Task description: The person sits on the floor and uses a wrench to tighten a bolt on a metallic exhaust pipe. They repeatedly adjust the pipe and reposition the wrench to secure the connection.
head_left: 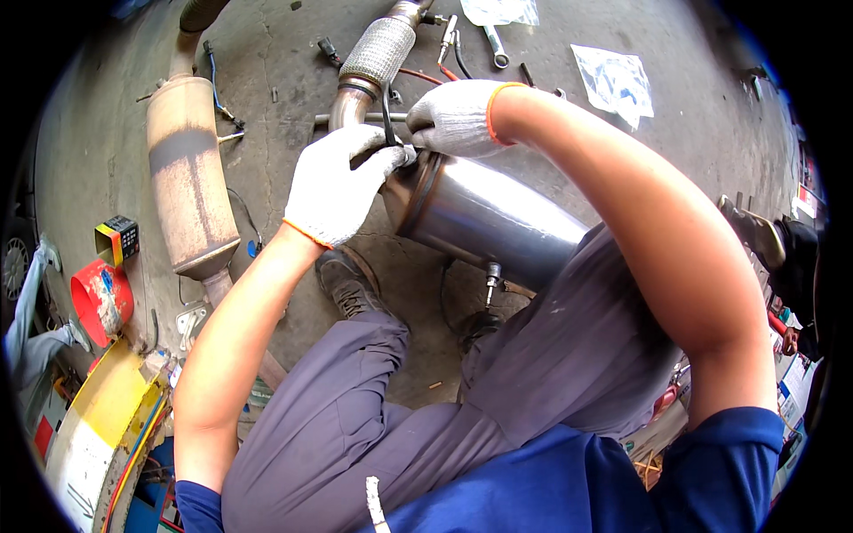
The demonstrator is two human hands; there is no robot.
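Observation:
A shiny metal exhaust canister (498,213) lies slantwise in front of me, its lower end by my leg. From its upper end a bent pipe leads to a braided flex pipe (380,51). My left hand (334,182), in a white knit glove, is closed around a black cable (387,117) at the canister's cone, thumb beside a small metal fitting (409,155). Right against it, my gloved right hand (455,117) is closed with fingertips pinched; what they hold is hidden. A sensor (492,277) sticks out of the canister's side.
An old rusty exhaust canister (188,169) lies at the left. Beyond my hands are a wrench (496,49) and a clear plastic bag (613,82). A red container (101,300), a small box (117,240) and a yellow-white curved panel (102,400) are at the lower left.

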